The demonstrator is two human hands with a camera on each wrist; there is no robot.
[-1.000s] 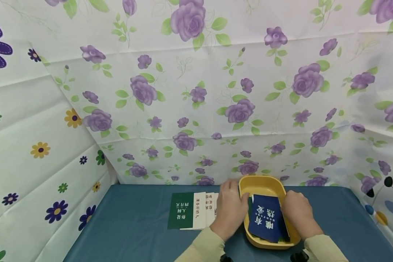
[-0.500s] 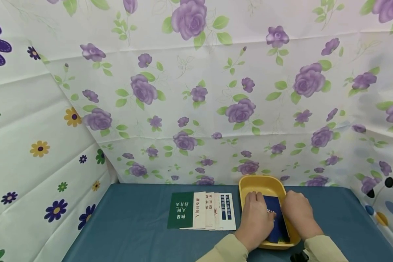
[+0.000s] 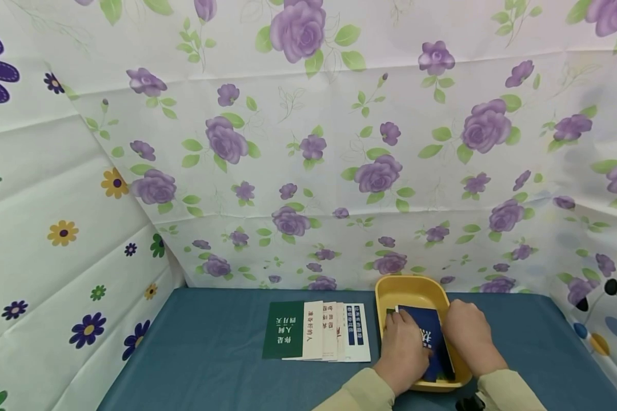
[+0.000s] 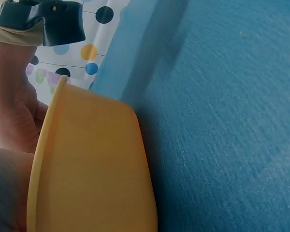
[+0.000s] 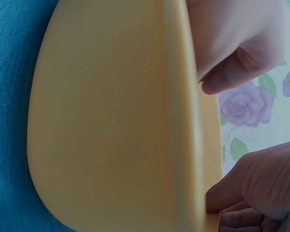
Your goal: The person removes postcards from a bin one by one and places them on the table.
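Fanned booklets (image 3: 316,331): overlapped on the blue table (image 3: 211,342); the left sleeve (image 3: 357,391) could catch and scatter them, we judge.
Left hand (image 3: 403,348): lying across the blue booklet (image 3: 434,328); whether it grips it we cannot tell.
Yellow basin (image 3: 413,288): we see the blue booklet inside; a one-sided push could skew it.
Right hand (image 3: 468,337): bent at the basin's right rim, its hold hidden from us; leaning there could cause tipping.

A rose-printed sheet (image 3: 329,188) hangs behind the blue table (image 3: 211,337), with a daisy-printed sheet (image 3: 31,211) along its left side.
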